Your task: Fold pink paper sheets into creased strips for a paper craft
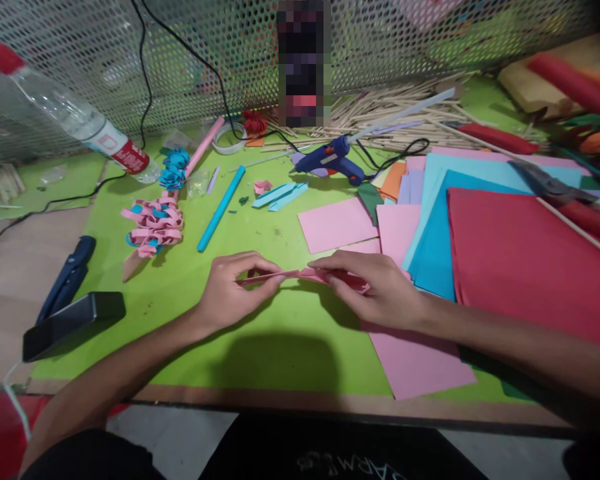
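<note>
Over the green tabletop, my left hand (243, 287) pinches one end of a narrow pink paper strip (291, 274) between thumb and fingers. The strip's other end is gripped by my right hand (367, 283), thumb below and fingers on top. It looks folded or layered, seen nearly edge-on. Pink paper sheets (337, 225) lie just beyond and under my right hand. A blue paper tube (221, 209) and light blue paper strips (280, 195) lie past my left hand. Farther left sits a pink-and-blue looped paper piece (155, 225).
A blue glue gun (330, 161) rests at the back with its cord trailing. Red sheets (525, 260) and pliers (555, 183) are at right. Thin wooden sticks (375, 113) pile along the mesh panel (190, 60). A bottle (80, 120), stapler (67, 277) and black box (75, 323) stand left.
</note>
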`<action>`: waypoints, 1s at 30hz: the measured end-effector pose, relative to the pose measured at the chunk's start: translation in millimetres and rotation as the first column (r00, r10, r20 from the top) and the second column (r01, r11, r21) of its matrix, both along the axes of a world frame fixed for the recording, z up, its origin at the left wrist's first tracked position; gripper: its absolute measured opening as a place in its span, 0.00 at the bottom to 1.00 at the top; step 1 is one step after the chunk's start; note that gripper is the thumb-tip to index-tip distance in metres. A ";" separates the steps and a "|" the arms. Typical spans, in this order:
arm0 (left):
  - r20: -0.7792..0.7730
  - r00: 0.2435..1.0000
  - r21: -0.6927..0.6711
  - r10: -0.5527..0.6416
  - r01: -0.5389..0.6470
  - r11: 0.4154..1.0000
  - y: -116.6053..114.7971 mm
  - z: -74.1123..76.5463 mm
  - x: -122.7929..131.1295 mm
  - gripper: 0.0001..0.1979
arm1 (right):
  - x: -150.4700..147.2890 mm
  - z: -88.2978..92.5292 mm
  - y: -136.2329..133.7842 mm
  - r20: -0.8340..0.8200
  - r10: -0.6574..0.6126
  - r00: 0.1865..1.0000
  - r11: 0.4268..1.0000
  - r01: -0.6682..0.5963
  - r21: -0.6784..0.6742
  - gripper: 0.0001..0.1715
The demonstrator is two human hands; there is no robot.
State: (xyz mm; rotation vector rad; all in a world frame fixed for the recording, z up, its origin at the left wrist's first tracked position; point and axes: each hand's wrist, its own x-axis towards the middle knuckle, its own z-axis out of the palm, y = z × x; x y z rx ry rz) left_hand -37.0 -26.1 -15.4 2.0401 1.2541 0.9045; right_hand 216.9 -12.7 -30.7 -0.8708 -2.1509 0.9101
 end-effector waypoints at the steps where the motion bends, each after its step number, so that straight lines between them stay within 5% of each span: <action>1: -0.008 1.000 0.001 -0.015 0.015 1.000 0.1 0.0 -0.4 0.02 | 0.3 0.0 0.0 0.007 0.003 1.000 1.000 -0.003 0.016 0.17; 7: -0.088 0.984 -0.012 -0.152 0.152 0.988 -1.0 -1.5 -2.2 0.07 | 1.7 -3.0 0.1 0.036 0.040 0.999 0.992 -0.044 0.115 0.18; 30: -0.175 0.966 -0.071 -0.192 0.182 0.981 -9.6 -0.8 6.8 0.06 | -2.4 -6.6 -5.5 0.085 0.152 0.985 0.981 -0.161 0.105 0.10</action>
